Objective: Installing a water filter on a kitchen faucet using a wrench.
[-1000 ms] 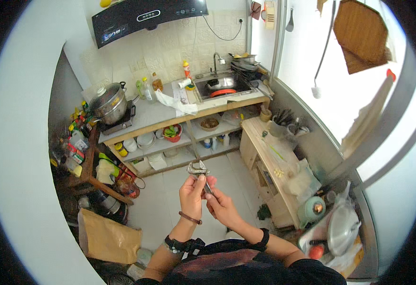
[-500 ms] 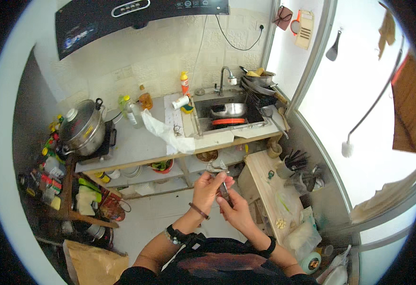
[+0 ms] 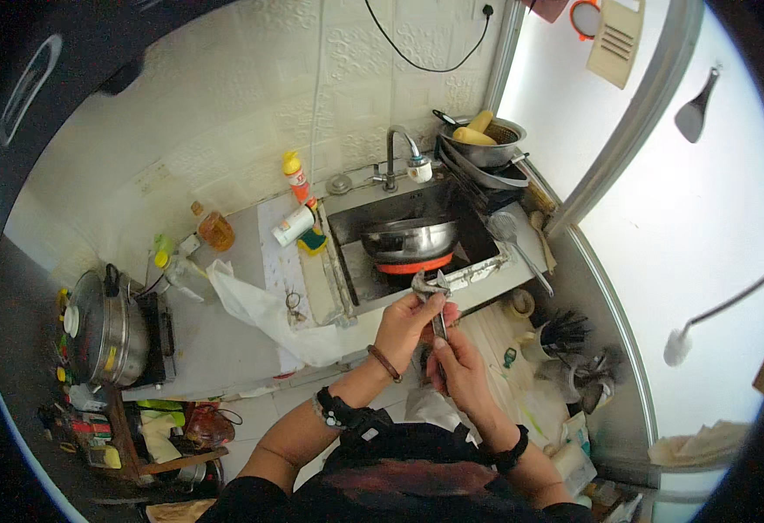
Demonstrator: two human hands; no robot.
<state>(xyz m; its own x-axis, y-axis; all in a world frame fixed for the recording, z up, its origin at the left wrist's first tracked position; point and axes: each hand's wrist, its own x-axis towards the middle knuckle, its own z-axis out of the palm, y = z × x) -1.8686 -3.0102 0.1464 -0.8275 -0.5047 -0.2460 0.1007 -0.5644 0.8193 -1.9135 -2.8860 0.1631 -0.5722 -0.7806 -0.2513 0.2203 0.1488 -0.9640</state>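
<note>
My left hand [image 3: 410,324] grips a metal adjustable wrench [image 3: 428,284] just below its jaws, with the thumb across it. My right hand [image 3: 460,370] is wrapped round the lower handle of the same wrench. The tool is held upright in front of the sink's near rim [image 3: 471,275]. A steel bowl [image 3: 410,238] rests inside the sink on something orange [image 3: 413,265]. The faucet [image 3: 392,152] rises behind it.
On the counter [image 3: 200,340] are a steel pot [image 3: 107,336], bottles [image 3: 214,227], white paper [image 3: 251,301] and a sponge [image 3: 312,241]. Stacked pans [image 3: 486,139] stand right of the sink. A low wooden bench [image 3: 505,397] holds utensils. A range hood [image 3: 59,70] hangs upper left.
My view has moved forward to the sink, which now appears larger. Both hands, still on the wrench, have come nearer to the sink's front edge.
</note>
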